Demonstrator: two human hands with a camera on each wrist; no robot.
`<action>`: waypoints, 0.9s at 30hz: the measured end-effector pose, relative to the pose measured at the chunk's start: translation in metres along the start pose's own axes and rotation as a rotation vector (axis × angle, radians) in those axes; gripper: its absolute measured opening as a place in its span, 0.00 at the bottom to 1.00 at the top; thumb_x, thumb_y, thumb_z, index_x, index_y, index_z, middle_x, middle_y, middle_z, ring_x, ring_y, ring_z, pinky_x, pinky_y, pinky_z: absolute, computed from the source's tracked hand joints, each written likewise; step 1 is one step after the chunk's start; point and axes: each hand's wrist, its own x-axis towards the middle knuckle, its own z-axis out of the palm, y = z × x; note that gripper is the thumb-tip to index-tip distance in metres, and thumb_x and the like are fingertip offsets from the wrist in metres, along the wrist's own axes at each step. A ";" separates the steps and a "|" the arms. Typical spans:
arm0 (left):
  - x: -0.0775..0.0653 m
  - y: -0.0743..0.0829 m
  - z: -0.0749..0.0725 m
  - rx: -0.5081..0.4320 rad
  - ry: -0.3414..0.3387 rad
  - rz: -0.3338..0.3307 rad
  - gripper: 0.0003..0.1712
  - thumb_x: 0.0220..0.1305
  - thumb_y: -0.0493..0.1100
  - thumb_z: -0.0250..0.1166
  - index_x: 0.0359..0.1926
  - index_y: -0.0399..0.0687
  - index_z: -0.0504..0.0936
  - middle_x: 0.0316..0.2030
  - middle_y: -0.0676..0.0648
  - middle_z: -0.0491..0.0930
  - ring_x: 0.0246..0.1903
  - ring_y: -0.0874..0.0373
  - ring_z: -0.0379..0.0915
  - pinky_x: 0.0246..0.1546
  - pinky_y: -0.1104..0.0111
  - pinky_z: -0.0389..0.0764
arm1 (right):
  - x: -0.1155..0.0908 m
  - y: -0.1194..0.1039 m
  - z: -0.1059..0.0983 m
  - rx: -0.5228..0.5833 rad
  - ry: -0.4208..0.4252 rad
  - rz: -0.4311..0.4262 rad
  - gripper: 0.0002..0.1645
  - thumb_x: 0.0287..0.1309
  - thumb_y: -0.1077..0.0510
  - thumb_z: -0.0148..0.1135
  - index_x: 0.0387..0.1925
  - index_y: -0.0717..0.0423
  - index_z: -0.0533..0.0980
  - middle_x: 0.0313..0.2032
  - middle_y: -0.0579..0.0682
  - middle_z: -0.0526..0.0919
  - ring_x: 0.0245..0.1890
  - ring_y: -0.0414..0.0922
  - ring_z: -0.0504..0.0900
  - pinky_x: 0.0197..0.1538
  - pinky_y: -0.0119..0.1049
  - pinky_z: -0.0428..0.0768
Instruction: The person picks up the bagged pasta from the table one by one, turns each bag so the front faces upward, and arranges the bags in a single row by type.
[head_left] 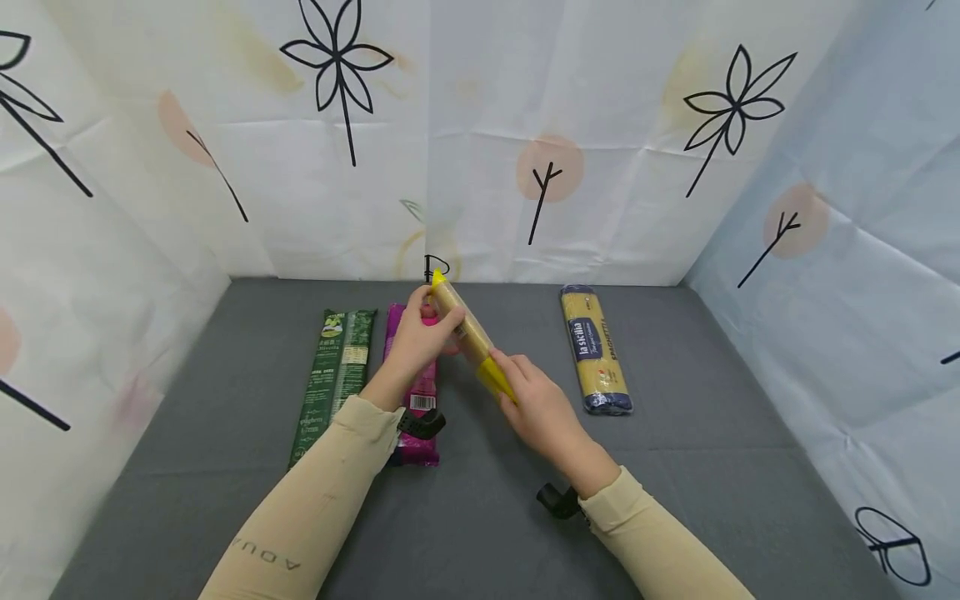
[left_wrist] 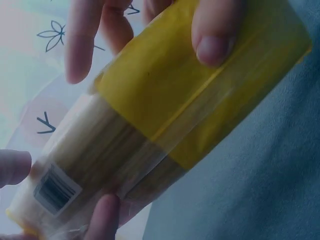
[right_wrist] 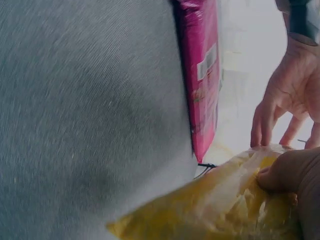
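Both hands hold a pasta pack [head_left: 471, 333] tilted above the table, clear in the middle with yellow ends. Long pale strands and a barcode label [left_wrist: 57, 189] show through its film in the left wrist view. My left hand [head_left: 417, 335] grips the upper, far end, thumb across the front. Lower down, my right hand [head_left: 542, 410] holds the near yellow end, its thumb [right_wrist: 287, 172] pressed on the film in the right wrist view. Partly hidden behind the left hand and wrist lies a magenta pack [head_left: 424, 387].
A green pack [head_left: 330, 379] lies left of the magenta one on the grey tabletop [head_left: 480, 517]. On the right is a yellow pasta pack with dark blue label and ends [head_left: 597, 358]. Patterned white cloth [head_left: 480, 108] hangs behind and at both sides.
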 end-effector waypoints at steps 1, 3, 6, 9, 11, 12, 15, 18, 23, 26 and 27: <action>0.000 -0.001 0.001 -0.021 0.003 0.003 0.47 0.62 0.53 0.67 0.74 0.59 0.50 0.60 0.39 0.59 0.53 0.42 0.70 0.40 0.53 0.82 | 0.000 0.000 0.001 -0.034 0.009 -0.021 0.41 0.53 0.66 0.69 0.68 0.55 0.65 0.49 0.52 0.76 0.41 0.47 0.79 0.43 0.39 0.82; 0.000 -0.002 0.003 -0.068 0.014 0.015 0.47 0.61 0.52 0.68 0.73 0.58 0.49 0.59 0.39 0.60 0.52 0.42 0.71 0.38 0.53 0.83 | 0.001 0.000 0.002 -0.105 0.030 -0.057 0.39 0.53 0.66 0.68 0.67 0.55 0.67 0.48 0.53 0.77 0.40 0.48 0.79 0.39 0.39 0.83; 0.000 -0.005 0.007 -0.120 0.039 0.043 0.47 0.60 0.52 0.70 0.71 0.58 0.49 0.57 0.39 0.60 0.50 0.43 0.72 0.35 0.55 0.84 | 0.001 -0.001 0.003 -0.180 0.056 -0.096 0.35 0.54 0.66 0.67 0.65 0.55 0.69 0.47 0.53 0.77 0.38 0.48 0.79 0.33 0.37 0.82; 0.001 -0.010 0.011 -0.138 0.066 0.069 0.49 0.58 0.52 0.71 0.70 0.57 0.49 0.55 0.39 0.60 0.48 0.43 0.73 0.33 0.57 0.84 | 0.001 -0.002 0.004 -0.218 0.065 -0.113 0.34 0.54 0.66 0.66 0.64 0.55 0.70 0.47 0.53 0.78 0.37 0.49 0.78 0.31 0.37 0.82; 0.001 -0.013 0.013 -0.140 0.085 0.080 0.50 0.57 0.53 0.72 0.70 0.58 0.48 0.55 0.40 0.59 0.48 0.43 0.73 0.32 0.58 0.84 | 0.001 -0.002 0.005 -0.243 0.063 -0.120 0.34 0.54 0.66 0.66 0.64 0.54 0.69 0.47 0.53 0.78 0.37 0.49 0.79 0.30 0.37 0.82; 0.001 -0.015 0.014 -0.140 0.096 0.082 0.50 0.56 0.53 0.72 0.70 0.58 0.48 0.55 0.40 0.59 0.47 0.43 0.74 0.31 0.58 0.84 | 0.000 -0.002 0.006 -0.256 0.060 -0.123 0.35 0.54 0.66 0.66 0.65 0.54 0.69 0.47 0.53 0.78 0.37 0.49 0.79 0.29 0.38 0.82; 0.002 -0.019 0.017 -0.150 0.124 0.067 0.50 0.57 0.49 0.72 0.70 0.58 0.47 0.55 0.40 0.59 0.47 0.44 0.74 0.32 0.57 0.84 | -0.001 -0.001 0.010 -0.293 0.061 -0.137 0.37 0.53 0.66 0.67 0.65 0.54 0.68 0.48 0.53 0.79 0.37 0.50 0.79 0.28 0.39 0.82; 0.002 -0.022 0.018 -0.186 0.156 0.020 0.48 0.59 0.42 0.70 0.69 0.58 0.47 0.55 0.40 0.60 0.46 0.44 0.76 0.32 0.58 0.84 | -0.003 -0.002 0.013 -0.310 0.073 -0.153 0.37 0.53 0.65 0.68 0.65 0.54 0.69 0.48 0.53 0.80 0.36 0.50 0.79 0.28 0.39 0.82; 0.004 -0.025 0.018 -0.229 0.190 -0.026 0.45 0.60 0.36 0.66 0.70 0.57 0.49 0.55 0.40 0.62 0.46 0.43 0.77 0.31 0.58 0.84 | -0.004 -0.005 0.017 -0.326 0.088 -0.154 0.37 0.53 0.64 0.70 0.65 0.55 0.69 0.47 0.53 0.79 0.36 0.51 0.79 0.29 0.39 0.82; 0.004 -0.025 0.017 -0.236 0.196 -0.030 0.45 0.59 0.35 0.66 0.70 0.56 0.49 0.55 0.40 0.62 0.46 0.43 0.77 0.31 0.58 0.84 | -0.005 -0.007 0.017 -0.331 0.085 -0.133 0.38 0.52 0.63 0.70 0.66 0.57 0.68 0.47 0.54 0.79 0.36 0.50 0.78 0.32 0.38 0.82; 0.004 -0.024 0.017 -0.246 0.197 -0.032 0.45 0.58 0.34 0.65 0.70 0.55 0.50 0.55 0.40 0.62 0.46 0.43 0.77 0.31 0.57 0.84 | -0.005 -0.007 0.017 -0.324 0.083 -0.122 0.39 0.51 0.63 0.70 0.66 0.57 0.68 0.47 0.54 0.78 0.37 0.50 0.77 0.34 0.38 0.82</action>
